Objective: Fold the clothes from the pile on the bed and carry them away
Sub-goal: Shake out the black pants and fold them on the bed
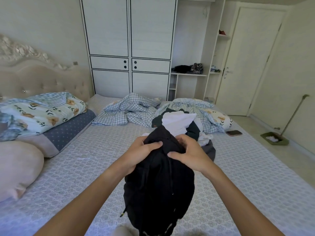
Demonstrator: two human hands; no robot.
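A person's left hand and right hand are gripping the bunched top of a black drawstring fabric garment, dangling unfolded above the patterned grey bed; the mixed clothes pile beyond is awaiting folding

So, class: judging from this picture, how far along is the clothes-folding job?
Early on. Nothing folded shows on the bed. In hand: left hand and right hand grip a bunched black garment. Left: the pile of white and dark clothes behind it.
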